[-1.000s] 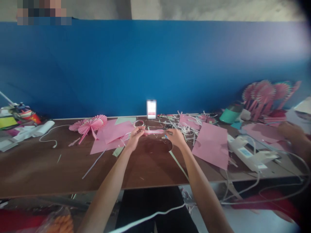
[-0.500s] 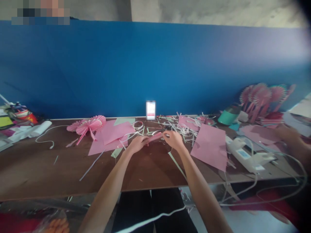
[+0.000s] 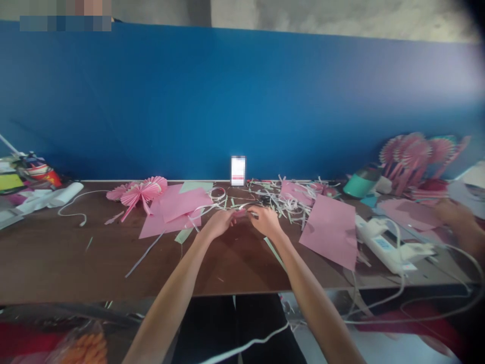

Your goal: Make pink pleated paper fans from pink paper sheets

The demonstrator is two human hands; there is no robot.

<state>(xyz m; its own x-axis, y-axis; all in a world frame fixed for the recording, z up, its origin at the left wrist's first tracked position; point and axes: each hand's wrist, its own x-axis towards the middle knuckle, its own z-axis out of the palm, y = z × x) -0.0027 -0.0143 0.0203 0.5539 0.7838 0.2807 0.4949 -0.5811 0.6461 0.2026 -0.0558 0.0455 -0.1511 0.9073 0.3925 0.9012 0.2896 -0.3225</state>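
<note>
At the middle of the table, my left hand [image 3: 223, 223] and my right hand [image 3: 265, 220] are held close together. Between their fingertips is a small piece of folded pink paper [image 3: 240, 213], mostly hidden by the fingers. Both hands are closed in a pinch on it. Just beyond them lies a tangle of thin white and pale green paper strips [image 3: 290, 203]. Left of my left hand are overlapping pink paper sheets [image 3: 182, 205]; another pink sheet [image 3: 330, 230] lies right of my right hand.
Pleated pink paper fans [image 3: 142, 192] lie at the left, and several more [image 3: 415, 151] stand at the back right. A phone [image 3: 238, 171] leans on the blue partition [image 3: 235, 101]. A white power strip [image 3: 384, 245] with cables sits at the right, near another person's hand [image 3: 460, 220].
My hands have drawn closer together, and less of the pink paper shows between them. The view has shifted slightly.
</note>
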